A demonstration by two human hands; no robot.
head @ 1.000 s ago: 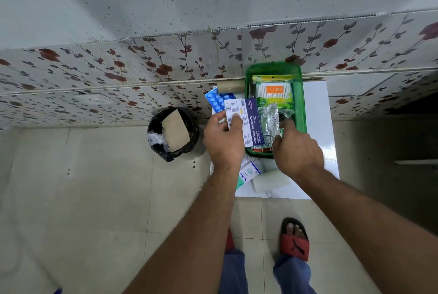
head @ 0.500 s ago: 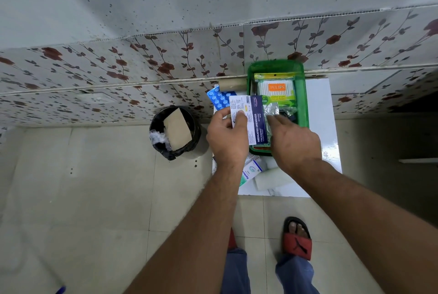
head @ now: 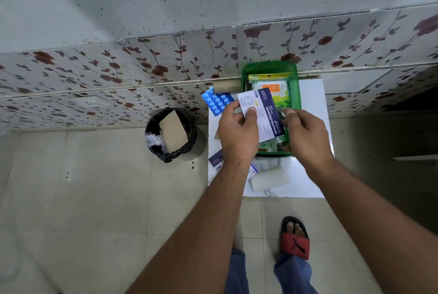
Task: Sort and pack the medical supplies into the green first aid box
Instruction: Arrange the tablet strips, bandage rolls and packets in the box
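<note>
Right hand (head: 305, 136) has risen from box (head: 295, 94) toward packet (head: 262, 113). Left hand (head: 238, 134) pinches packet above box, 12 o'clock of table (head: 310, 182). Right fingers curled beside its edge; contact unclear. Best lay flat, over swabs (head: 272, 89).

Our forearms are bare from the lower edge of the picture up to the wrists, with no sleeve, watch, band or ring showing on either one. Our left hand (head: 238, 131) and right hand (head: 307, 134) are bare too, with no gloves, and the nails look short and unpainted. Lower down we wear blue denim trousers (head: 294, 274), both legs showing loose, slightly creased cloth at the bottom of the view. On the right foot is an open-toed slide sandal (head: 295, 238) with a black sole and a broad red strap, the strap printed with a small black logo. The toes are uncovered. The left foot is almost wholly hidden behind our left forearm.
</note>
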